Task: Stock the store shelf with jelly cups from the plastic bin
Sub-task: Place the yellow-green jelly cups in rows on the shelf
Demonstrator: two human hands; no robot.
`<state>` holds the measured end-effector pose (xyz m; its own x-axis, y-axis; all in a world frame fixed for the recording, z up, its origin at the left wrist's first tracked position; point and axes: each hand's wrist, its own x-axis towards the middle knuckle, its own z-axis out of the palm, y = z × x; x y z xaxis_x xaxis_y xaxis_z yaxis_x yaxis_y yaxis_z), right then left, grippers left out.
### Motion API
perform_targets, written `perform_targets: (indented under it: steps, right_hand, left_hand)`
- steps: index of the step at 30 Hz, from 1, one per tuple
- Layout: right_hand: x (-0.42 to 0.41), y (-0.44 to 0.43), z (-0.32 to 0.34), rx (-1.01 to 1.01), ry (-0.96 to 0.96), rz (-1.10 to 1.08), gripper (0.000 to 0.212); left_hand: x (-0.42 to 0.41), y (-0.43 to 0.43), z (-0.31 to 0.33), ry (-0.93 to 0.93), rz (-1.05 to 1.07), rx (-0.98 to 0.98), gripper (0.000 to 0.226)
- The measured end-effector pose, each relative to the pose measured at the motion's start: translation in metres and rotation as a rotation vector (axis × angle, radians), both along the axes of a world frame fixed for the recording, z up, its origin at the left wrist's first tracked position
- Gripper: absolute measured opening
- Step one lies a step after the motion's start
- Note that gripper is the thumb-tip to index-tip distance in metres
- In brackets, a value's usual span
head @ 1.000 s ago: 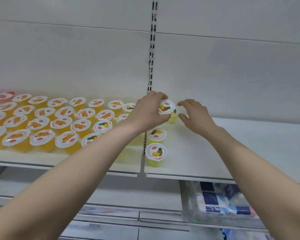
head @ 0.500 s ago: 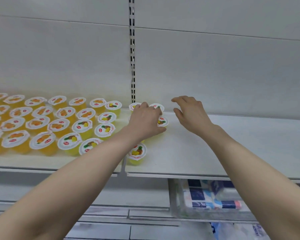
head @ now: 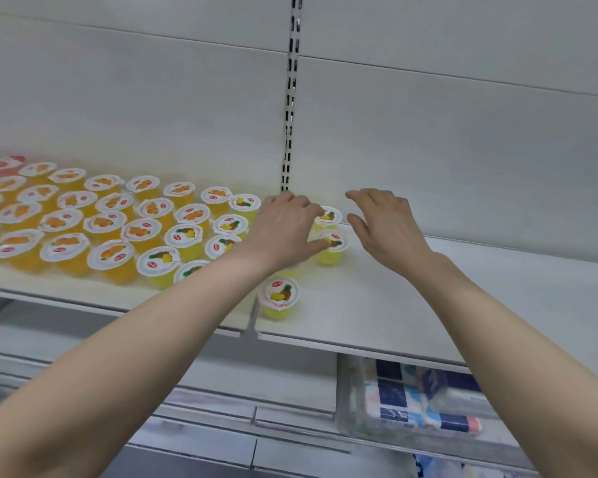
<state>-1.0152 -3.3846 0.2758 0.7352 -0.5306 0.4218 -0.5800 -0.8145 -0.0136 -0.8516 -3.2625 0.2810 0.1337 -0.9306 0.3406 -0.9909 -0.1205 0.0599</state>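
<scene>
Orange jelly cups [head: 111, 253] stand lid-up in tight diagonal rows on the left of the shelf [head: 428, 305], and paler pineapple cups [head: 185, 236] carry the same rows rightward – flavours grouped, probably for neat facing. A lone cup [head: 279, 294] sits apart near the front edge. The left hand [head: 285, 232] arches over the row's end, curled fingers touching a back cup [head: 329, 215] and thumb on a front cup [head: 334, 244] – whether it grips one beneath I cannot tell. The right hand [head: 385, 225] hovers spread just beside them, seemingly as a guard. The cups are small, translucent yellow, with white fruit-printed foil lids.
</scene>
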Motion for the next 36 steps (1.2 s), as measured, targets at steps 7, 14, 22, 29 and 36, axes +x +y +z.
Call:
perform_targets:
  steps: [7, 14, 22, 29, 36]
  right_hand:
    - [0.028, 0.036, 0.02, -0.053, 0.019, 0.095, 0.055]
    - [0.083, 0.11, 0.029, -0.072, 0.008, 0.196, 0.054]
    - [0.185, 0.238, 0.015, -0.123, -0.011, 0.363, 0.048]
    - [0.298, 0.375, -0.01, -0.095, -0.013, 0.572, 0.05]
    - [0.391, 0.509, -0.035, -0.07, 0.002, 0.784, 0.05]
  left_hand:
    - [0.04, 0.05, 0.02, -0.021, 0.053, -0.126, 0.05]
    - [0.094, 0.14, 0.028, -0.09, 0.128, -0.232, 0.045]
    - [0.179, 0.292, 0.013, -0.154, 0.225, -0.296, 0.046]
    - [0.255, 0.457, -0.008, -0.168, 0.419, -0.23, 0.049]
    - [0.304, 0.616, -0.041, -0.114, 0.643, -0.171, 0.045]
